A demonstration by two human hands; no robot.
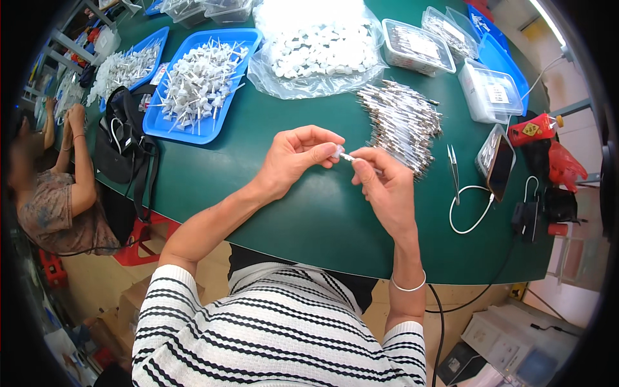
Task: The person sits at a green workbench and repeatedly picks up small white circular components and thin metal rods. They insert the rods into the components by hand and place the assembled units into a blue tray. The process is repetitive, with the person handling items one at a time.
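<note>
Above the green table my left hand pinches a small white plastic cap between thumb and fingers. From the right, my right hand grips a thin metal rod, its tip meeting the cap; whether it sits inside the cap I cannot tell. My fingers hide most of both pieces. Just beyond my right hand lies a heap of similar thin metal rods. A clear plastic bag of loose white caps lies farther back. At the left a blue tray holds many white caps with rods in them.
Tweezers, a charging phone and its white cable lie to the right. Lidded plastic boxes stand at the back right. A black backpack rests at the left edge, near a co-worker seated there.
</note>
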